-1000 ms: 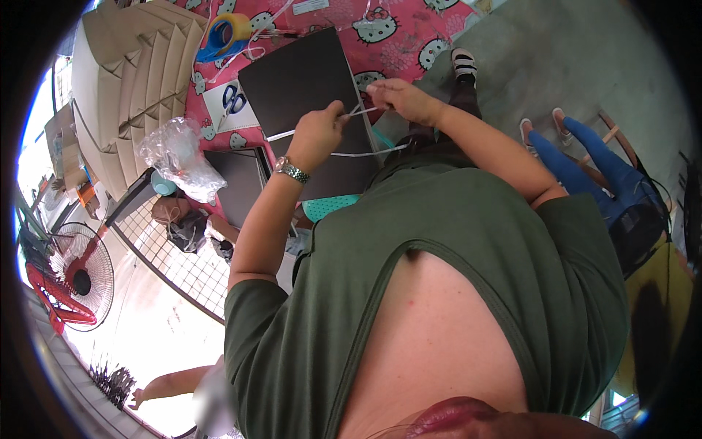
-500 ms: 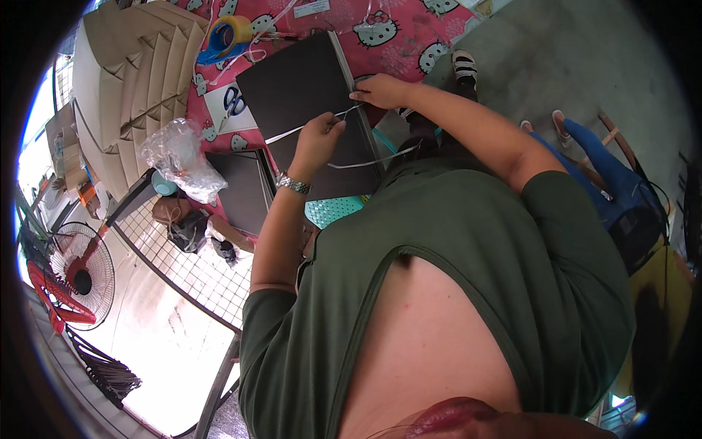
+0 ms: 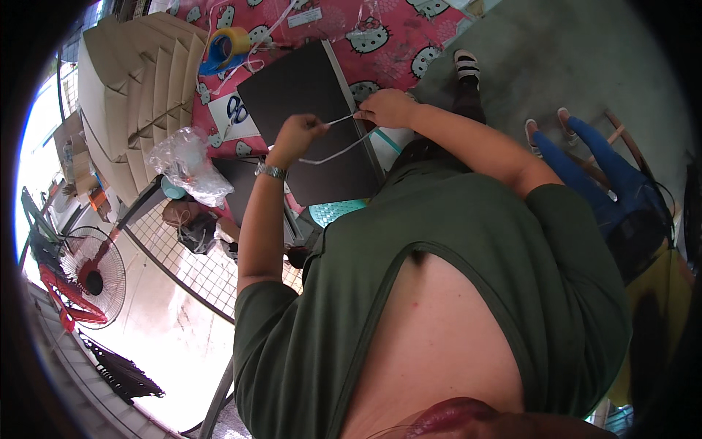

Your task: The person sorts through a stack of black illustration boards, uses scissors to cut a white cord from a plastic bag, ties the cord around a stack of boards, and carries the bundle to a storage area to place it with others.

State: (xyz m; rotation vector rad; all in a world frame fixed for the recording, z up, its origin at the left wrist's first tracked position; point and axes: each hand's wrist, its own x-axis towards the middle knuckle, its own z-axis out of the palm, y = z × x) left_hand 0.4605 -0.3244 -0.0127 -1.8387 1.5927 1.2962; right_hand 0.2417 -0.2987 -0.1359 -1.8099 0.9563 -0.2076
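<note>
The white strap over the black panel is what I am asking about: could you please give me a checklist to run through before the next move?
1. Left hand pinching the white strap: ok.
2. Right hand on the strap at the edge of the black panel: ok.
3. Strap straight between the hands: ok.
4. Lower strand pulled straight: not ok, it curves across the panel.
5. Blue-handled scissors clear of both hands: ok, on the white sheet.
6. Strap knotted: cannot tell, too small to see.
</note>
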